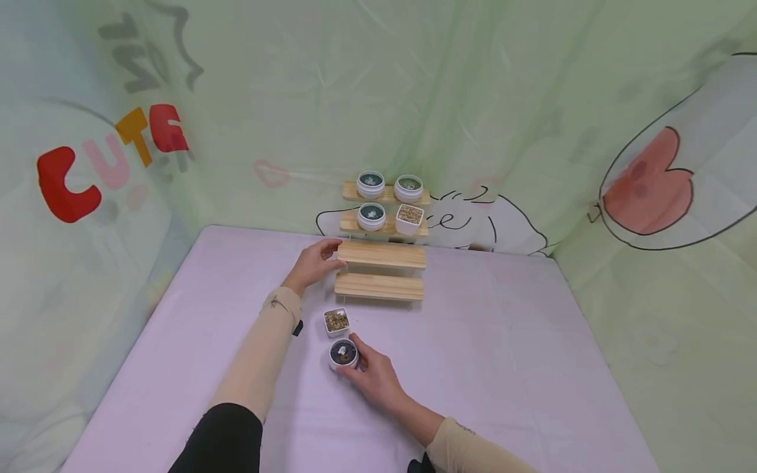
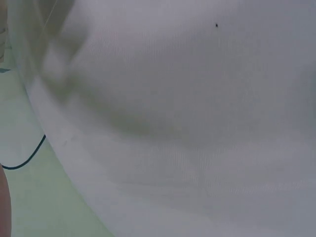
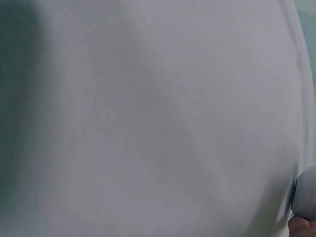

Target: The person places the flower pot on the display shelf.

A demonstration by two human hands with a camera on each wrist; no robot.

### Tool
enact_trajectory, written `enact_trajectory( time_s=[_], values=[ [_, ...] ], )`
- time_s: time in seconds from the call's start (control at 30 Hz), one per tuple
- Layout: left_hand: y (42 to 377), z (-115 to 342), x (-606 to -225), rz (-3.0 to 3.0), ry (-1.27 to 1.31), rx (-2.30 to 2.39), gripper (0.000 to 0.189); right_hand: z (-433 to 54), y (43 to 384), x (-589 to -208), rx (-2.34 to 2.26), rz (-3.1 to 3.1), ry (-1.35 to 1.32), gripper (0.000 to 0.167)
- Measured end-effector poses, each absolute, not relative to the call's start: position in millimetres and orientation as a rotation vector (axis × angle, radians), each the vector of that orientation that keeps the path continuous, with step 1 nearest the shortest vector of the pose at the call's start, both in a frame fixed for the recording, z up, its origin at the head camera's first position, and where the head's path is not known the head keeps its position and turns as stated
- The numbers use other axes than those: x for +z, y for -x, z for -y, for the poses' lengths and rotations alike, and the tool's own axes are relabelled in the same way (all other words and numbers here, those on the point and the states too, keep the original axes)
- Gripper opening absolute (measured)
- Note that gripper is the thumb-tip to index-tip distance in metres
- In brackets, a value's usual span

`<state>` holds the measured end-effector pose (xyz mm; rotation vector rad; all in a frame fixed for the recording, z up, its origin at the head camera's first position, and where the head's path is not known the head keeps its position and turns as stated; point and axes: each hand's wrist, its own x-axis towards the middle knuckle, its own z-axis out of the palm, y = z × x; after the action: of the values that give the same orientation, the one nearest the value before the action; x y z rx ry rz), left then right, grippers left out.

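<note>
My right hand (image 1: 378,378) grips a small round white tub (image 1: 344,354) with a dark top, low over the purple cloth. In the right wrist view, only part of the white tub (image 3: 305,195) and a fingertip show at the lower right edge. At the left end of a tiered wooden display rack (image 1: 381,255), my left hand (image 1: 313,265) holds the side of the third step, thumb and fingers bent about it. Just beyond the gripped tub stands a square white pot (image 1: 336,322) of brownish granules. The left wrist view shows mainly cloth.
On the rack's top step stand two round tubs, a dark-topped one (image 1: 370,184) and a greenish one (image 1: 409,188). One step lower are another round tub (image 1: 371,216) and a square pot (image 1: 409,218) of granules. A printed curtain (image 1: 378,98) hangs behind the table (image 1: 503,361).
</note>
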<state>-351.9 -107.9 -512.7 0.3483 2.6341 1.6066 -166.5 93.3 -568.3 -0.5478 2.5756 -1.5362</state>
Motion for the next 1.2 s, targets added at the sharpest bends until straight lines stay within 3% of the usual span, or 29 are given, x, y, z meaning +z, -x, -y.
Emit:
enact_trajectory(
  time_s=[0.2,0.53,0.87,1.2],
  values=[
    [356,115,-509,-2.635,-0.35,1.529,0.06,-98,169,-566,-1.589,-2.518,0.527,0.062],
    [358,114,-503,-2.621,-0.389,1.51,0.061,-96,168,-573,-1.638,-2.478,0.547,0.071],
    [357,111,-502,-2.615,-0.345,1.508,0.061,-98,169,-577,-1.624,-2.548,0.542,0.068],
    [357,110,-505,-2.611,-0.332,1.526,0.061,-116,177,-550,-1.619,-2.582,0.506,0.071]
  ],
)
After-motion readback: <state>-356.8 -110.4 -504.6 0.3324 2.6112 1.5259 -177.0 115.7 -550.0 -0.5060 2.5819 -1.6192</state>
